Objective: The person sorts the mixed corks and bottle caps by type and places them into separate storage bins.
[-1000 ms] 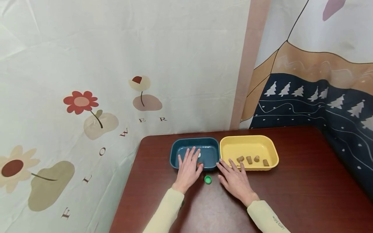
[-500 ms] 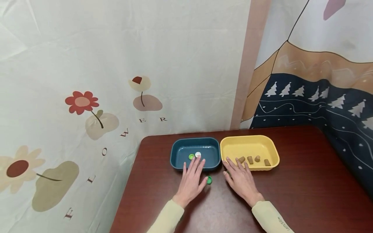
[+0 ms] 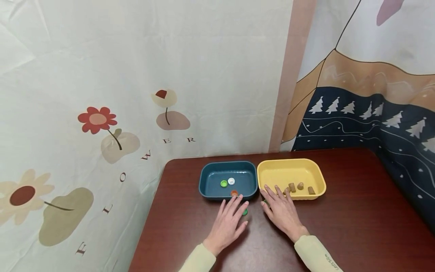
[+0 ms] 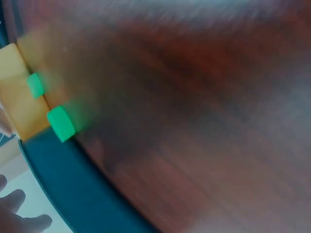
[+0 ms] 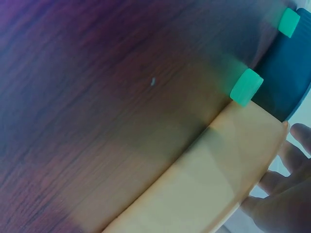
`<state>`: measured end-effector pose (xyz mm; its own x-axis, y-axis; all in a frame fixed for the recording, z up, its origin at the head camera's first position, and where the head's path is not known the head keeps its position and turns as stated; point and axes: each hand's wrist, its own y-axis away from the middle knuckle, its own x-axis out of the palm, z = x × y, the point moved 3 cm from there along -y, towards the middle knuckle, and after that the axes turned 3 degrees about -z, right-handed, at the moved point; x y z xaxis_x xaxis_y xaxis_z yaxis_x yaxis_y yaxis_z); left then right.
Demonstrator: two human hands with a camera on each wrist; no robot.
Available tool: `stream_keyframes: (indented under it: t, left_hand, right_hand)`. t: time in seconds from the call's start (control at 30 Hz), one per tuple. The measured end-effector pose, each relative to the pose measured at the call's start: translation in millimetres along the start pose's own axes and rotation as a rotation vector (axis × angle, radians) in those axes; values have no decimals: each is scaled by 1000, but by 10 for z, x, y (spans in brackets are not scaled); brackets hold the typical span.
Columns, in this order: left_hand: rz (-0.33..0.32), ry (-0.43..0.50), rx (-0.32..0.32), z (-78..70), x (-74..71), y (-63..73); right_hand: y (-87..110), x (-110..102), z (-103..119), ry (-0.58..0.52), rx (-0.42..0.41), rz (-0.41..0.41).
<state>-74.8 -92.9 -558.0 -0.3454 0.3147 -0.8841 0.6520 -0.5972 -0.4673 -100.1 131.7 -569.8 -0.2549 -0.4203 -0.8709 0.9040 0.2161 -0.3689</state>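
My left hand (image 3: 227, 230) hovers just in front of the blue tray (image 3: 210, 194), fingers spread and holding nothing. Its fingertips are close to a green bottle cap (image 3: 245, 212) on the table. Inside the blue tray lie a light green cap (image 3: 223, 183), a white cap (image 3: 231, 181) and an orange cap (image 3: 234, 193). With fingers extended, my right hand (image 3: 283, 215) reaches over the front left rim of the yellow tray (image 3: 272, 168). Near its thumb is a second green cap (image 5: 247, 87), mostly hidden in the head view. Several corks (image 3: 292, 187) lie in the yellow tray, one partly behind the fingers.
The two trays stand side by side near the back of the brown table (image 3: 357, 211). Behind it hangs a pale cloth (image 3: 224, 75) with printed flowers, and a dark cloth (image 3: 343, 121) with trees at the right.
My left hand has drawn back out of the blue tray, uncovering the caps inside. The right hand has shifted slightly right, and a second green cap now shows by its thumb.
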Motion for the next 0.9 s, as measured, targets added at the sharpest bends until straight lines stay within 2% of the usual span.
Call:
stream_keyframes:
  t: [0.17,0.33,0.47,0.67,0.9]
  left_hand:
    - [93,-38,22,-67,54,52]
    - [214,-64,-9,-103,97,68]
    - [282,-50,-44,-112,117,72]
    - [341,-34,-97,-110,151,43]
    - [387,-61,-137,-90,237,-24]
  right_hand:
    - [3,17,-4,15,-7,-13]
    - [1,27,2,28,-9,-9]
    - [2,27,1,31,0,14]
    - [-1,22,2,33,2,28]
    - [8,28,-1,24,-4,23]
